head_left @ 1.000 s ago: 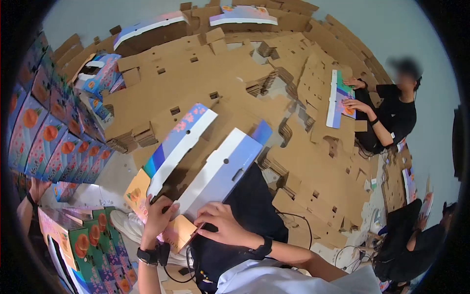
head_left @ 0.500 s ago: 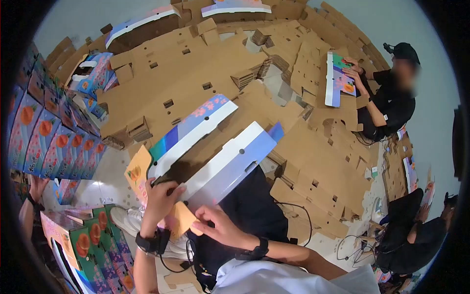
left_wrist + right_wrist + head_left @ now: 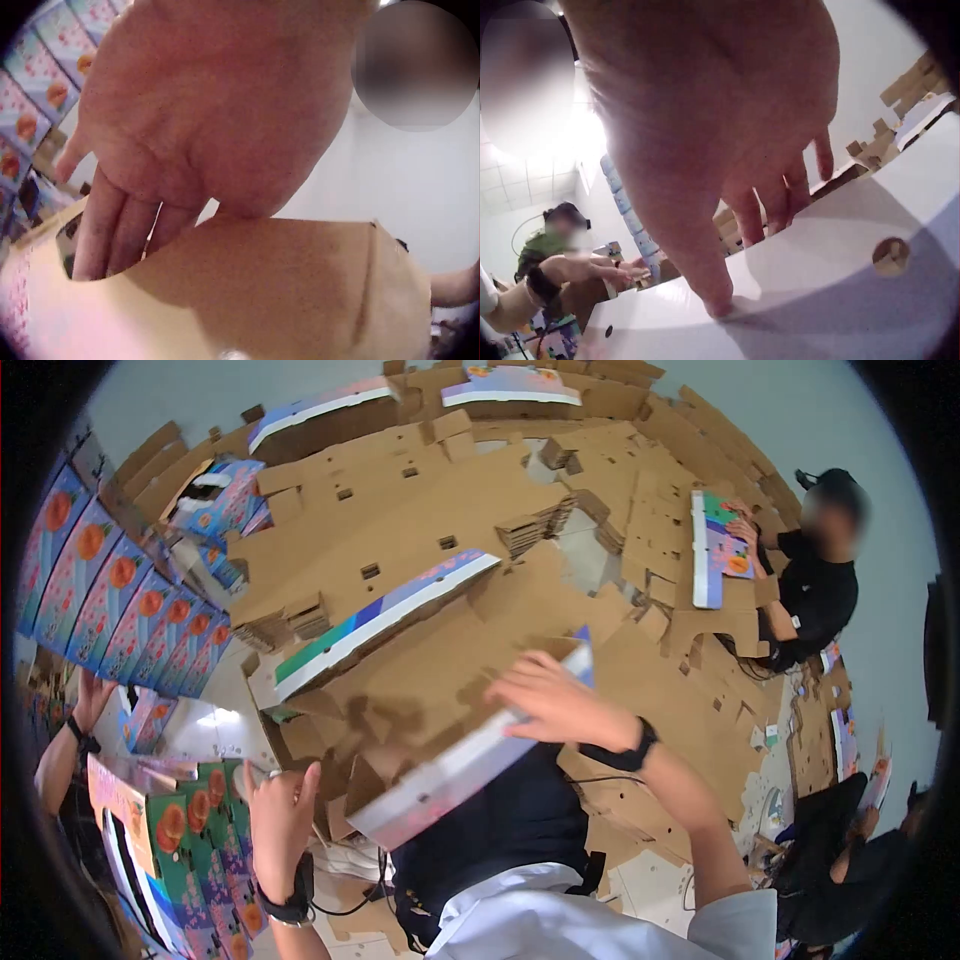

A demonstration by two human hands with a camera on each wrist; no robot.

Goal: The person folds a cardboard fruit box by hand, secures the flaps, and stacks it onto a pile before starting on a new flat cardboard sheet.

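Note:
A partly folded cardboard carton (image 3: 440, 670) spans the lap in the head view, bare brown inside. Its far wall (image 3: 385, 615) carries a white strip and green and blue print; the near wall (image 3: 455, 785) is white with pink and lilac print. My right hand (image 3: 545, 700) grips the near wall's top edge, thumb on the white outer face and fingers over the edge in the right wrist view. Beside the carton's left end is my left hand (image 3: 280, 815), its thumb raised. In the left wrist view its fingers pass behind a brown flap (image 3: 292, 277), fingertips hidden.
Flat brown cardboard sheets (image 3: 330, 550) cover the work surface. Printed boxes (image 3: 110, 590) are stacked at the left, with more green ones (image 3: 200, 840) at lower left. Across at the right, a person (image 3: 820, 580) handles another printed carton (image 3: 707, 550).
Both hands have left the small orange flap at the carton's near end. My right hand moved up and right along the near wall, my left hand moved left, and the walls now stand farther apart.

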